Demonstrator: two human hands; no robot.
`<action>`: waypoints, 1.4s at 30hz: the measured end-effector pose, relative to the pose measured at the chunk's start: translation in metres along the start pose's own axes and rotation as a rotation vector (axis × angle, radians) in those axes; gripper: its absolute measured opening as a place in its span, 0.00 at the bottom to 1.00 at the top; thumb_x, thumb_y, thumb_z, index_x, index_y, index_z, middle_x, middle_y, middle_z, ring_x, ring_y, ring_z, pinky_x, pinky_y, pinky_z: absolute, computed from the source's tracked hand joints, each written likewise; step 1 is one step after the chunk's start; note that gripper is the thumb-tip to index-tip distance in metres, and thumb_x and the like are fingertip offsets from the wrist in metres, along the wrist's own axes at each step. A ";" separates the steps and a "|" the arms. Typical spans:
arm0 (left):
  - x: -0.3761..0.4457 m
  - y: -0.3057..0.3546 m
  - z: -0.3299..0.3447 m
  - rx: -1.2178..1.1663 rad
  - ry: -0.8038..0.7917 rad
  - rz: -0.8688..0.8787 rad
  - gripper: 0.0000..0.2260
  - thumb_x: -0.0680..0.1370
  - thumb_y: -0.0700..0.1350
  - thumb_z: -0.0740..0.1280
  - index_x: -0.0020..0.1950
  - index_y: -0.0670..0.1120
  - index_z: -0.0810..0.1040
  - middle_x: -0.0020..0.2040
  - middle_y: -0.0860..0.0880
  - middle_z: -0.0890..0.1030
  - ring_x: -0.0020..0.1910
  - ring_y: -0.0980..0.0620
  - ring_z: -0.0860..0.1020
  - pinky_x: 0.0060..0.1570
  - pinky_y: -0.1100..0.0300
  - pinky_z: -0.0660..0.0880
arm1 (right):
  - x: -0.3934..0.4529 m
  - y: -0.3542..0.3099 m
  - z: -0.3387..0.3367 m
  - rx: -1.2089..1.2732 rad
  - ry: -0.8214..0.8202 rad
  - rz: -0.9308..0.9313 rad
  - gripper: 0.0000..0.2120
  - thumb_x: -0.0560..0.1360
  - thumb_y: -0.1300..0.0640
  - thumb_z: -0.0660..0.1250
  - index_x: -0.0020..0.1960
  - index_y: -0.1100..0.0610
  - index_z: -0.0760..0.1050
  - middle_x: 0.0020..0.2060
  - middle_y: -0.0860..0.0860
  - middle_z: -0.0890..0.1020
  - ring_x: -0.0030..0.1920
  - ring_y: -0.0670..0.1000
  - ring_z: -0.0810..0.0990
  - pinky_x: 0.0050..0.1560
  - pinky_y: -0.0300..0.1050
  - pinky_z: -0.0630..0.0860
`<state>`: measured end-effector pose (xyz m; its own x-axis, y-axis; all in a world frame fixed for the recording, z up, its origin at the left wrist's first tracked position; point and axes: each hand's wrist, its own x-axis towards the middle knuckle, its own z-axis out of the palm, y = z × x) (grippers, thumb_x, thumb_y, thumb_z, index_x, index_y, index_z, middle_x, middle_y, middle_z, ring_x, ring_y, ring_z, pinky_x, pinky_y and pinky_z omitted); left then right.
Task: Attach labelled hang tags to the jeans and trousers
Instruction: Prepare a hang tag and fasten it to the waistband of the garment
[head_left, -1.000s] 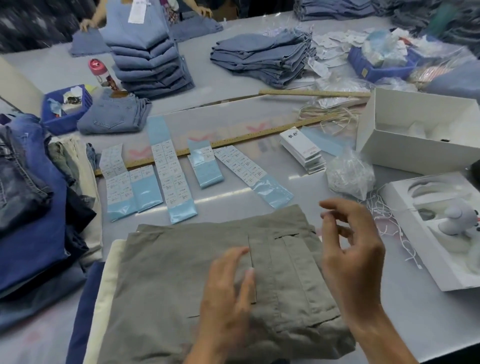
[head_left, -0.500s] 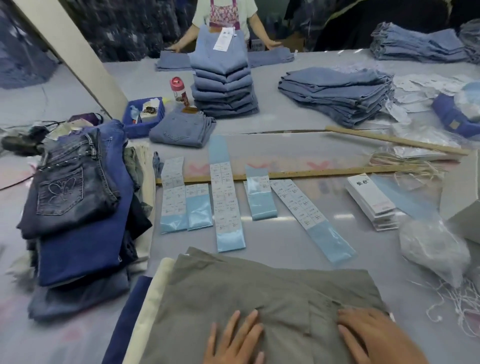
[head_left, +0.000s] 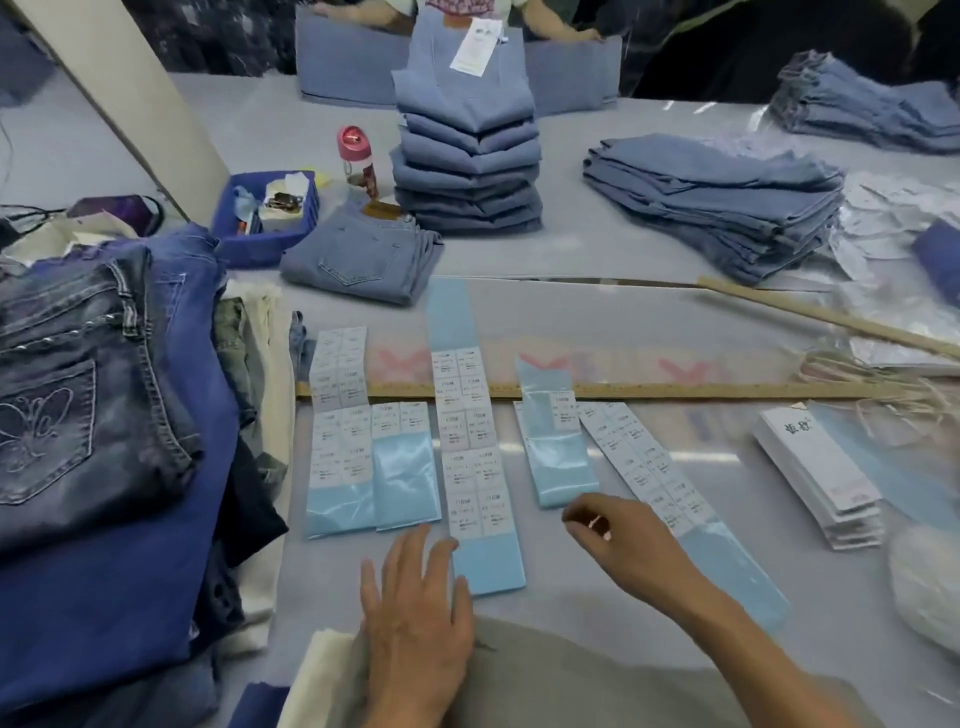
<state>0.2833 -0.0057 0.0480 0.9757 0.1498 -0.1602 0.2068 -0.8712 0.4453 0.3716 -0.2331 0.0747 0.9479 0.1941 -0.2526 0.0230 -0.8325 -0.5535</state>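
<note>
The grey worktop (head_left: 649, 322) carries olive trousers (head_left: 571, 680) at its near edge. Label strips (head_left: 470, 441) lie just beyond. Left hand (head_left: 415, 618) rests flat, fingers spread; right hand (head_left: 623, 540) hovers with curled fingers, grip unclear.

Five label strips (head_left: 470, 447) lie side by side at the table's centre, several crossing the wooden ruler (head_left: 675, 389). At nine o'clock sits a heap of jeans (head_left: 93, 395); at twelve a tall folded stack (head_left: 467, 156), a lower stack (head_left: 717, 202) at one. A tag pile (head_left: 821, 473) lies at three. At six, seemingly folded trousers (head_left: 571, 680) lie beneath both hands.
</note>
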 end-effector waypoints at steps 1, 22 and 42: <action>0.020 0.008 0.003 -0.054 0.018 0.080 0.19 0.84 0.53 0.57 0.76 0.59 0.64 0.80 0.56 0.60 0.80 0.55 0.54 0.79 0.52 0.45 | 0.018 0.005 0.003 0.049 0.054 0.023 0.05 0.79 0.54 0.69 0.50 0.44 0.80 0.43 0.37 0.82 0.43 0.39 0.80 0.48 0.35 0.77; 0.208 0.075 0.107 0.062 0.040 0.329 0.38 0.75 0.69 0.64 0.79 0.50 0.61 0.79 0.53 0.63 0.79 0.53 0.57 0.77 0.54 0.52 | 0.176 0.090 0.012 -0.222 0.286 -0.497 0.12 0.72 0.57 0.78 0.52 0.62 0.84 0.46 0.55 0.82 0.48 0.57 0.80 0.48 0.50 0.78; 0.206 0.099 0.085 0.178 -0.092 0.284 0.37 0.76 0.63 0.69 0.78 0.46 0.60 0.79 0.47 0.60 0.79 0.45 0.56 0.77 0.45 0.54 | 0.167 0.063 -0.073 0.663 0.809 0.135 0.07 0.76 0.65 0.70 0.45 0.53 0.81 0.42 0.53 0.84 0.43 0.52 0.82 0.53 0.55 0.82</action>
<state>0.4982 -0.1010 -0.0152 0.9801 -0.1464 -0.1341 -0.0963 -0.9412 0.3239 0.5548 -0.2912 0.0558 0.8648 -0.4862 0.1254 -0.0449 -0.3238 -0.9451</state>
